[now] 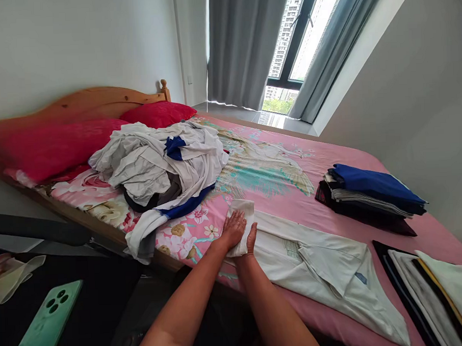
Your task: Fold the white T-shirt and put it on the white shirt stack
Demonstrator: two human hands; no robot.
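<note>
A white T-shirt lies folded lengthwise along the near side of the bed, its sleeve end toward the right. At its left end, part of the cloth is turned over into a doubled flap. My left hand rests flat on that flap with the fingers stretched out. Against the flap's right edge stands my right hand, thumb upward; its other fingers are hidden by the cloth, so I cannot tell how they are bent.
A heap of crumpled white clothes lies left, before red pillows. Folded clothes stand in a stack at right, with another stack nearer. A green phone lies on a dark surface at lower left.
</note>
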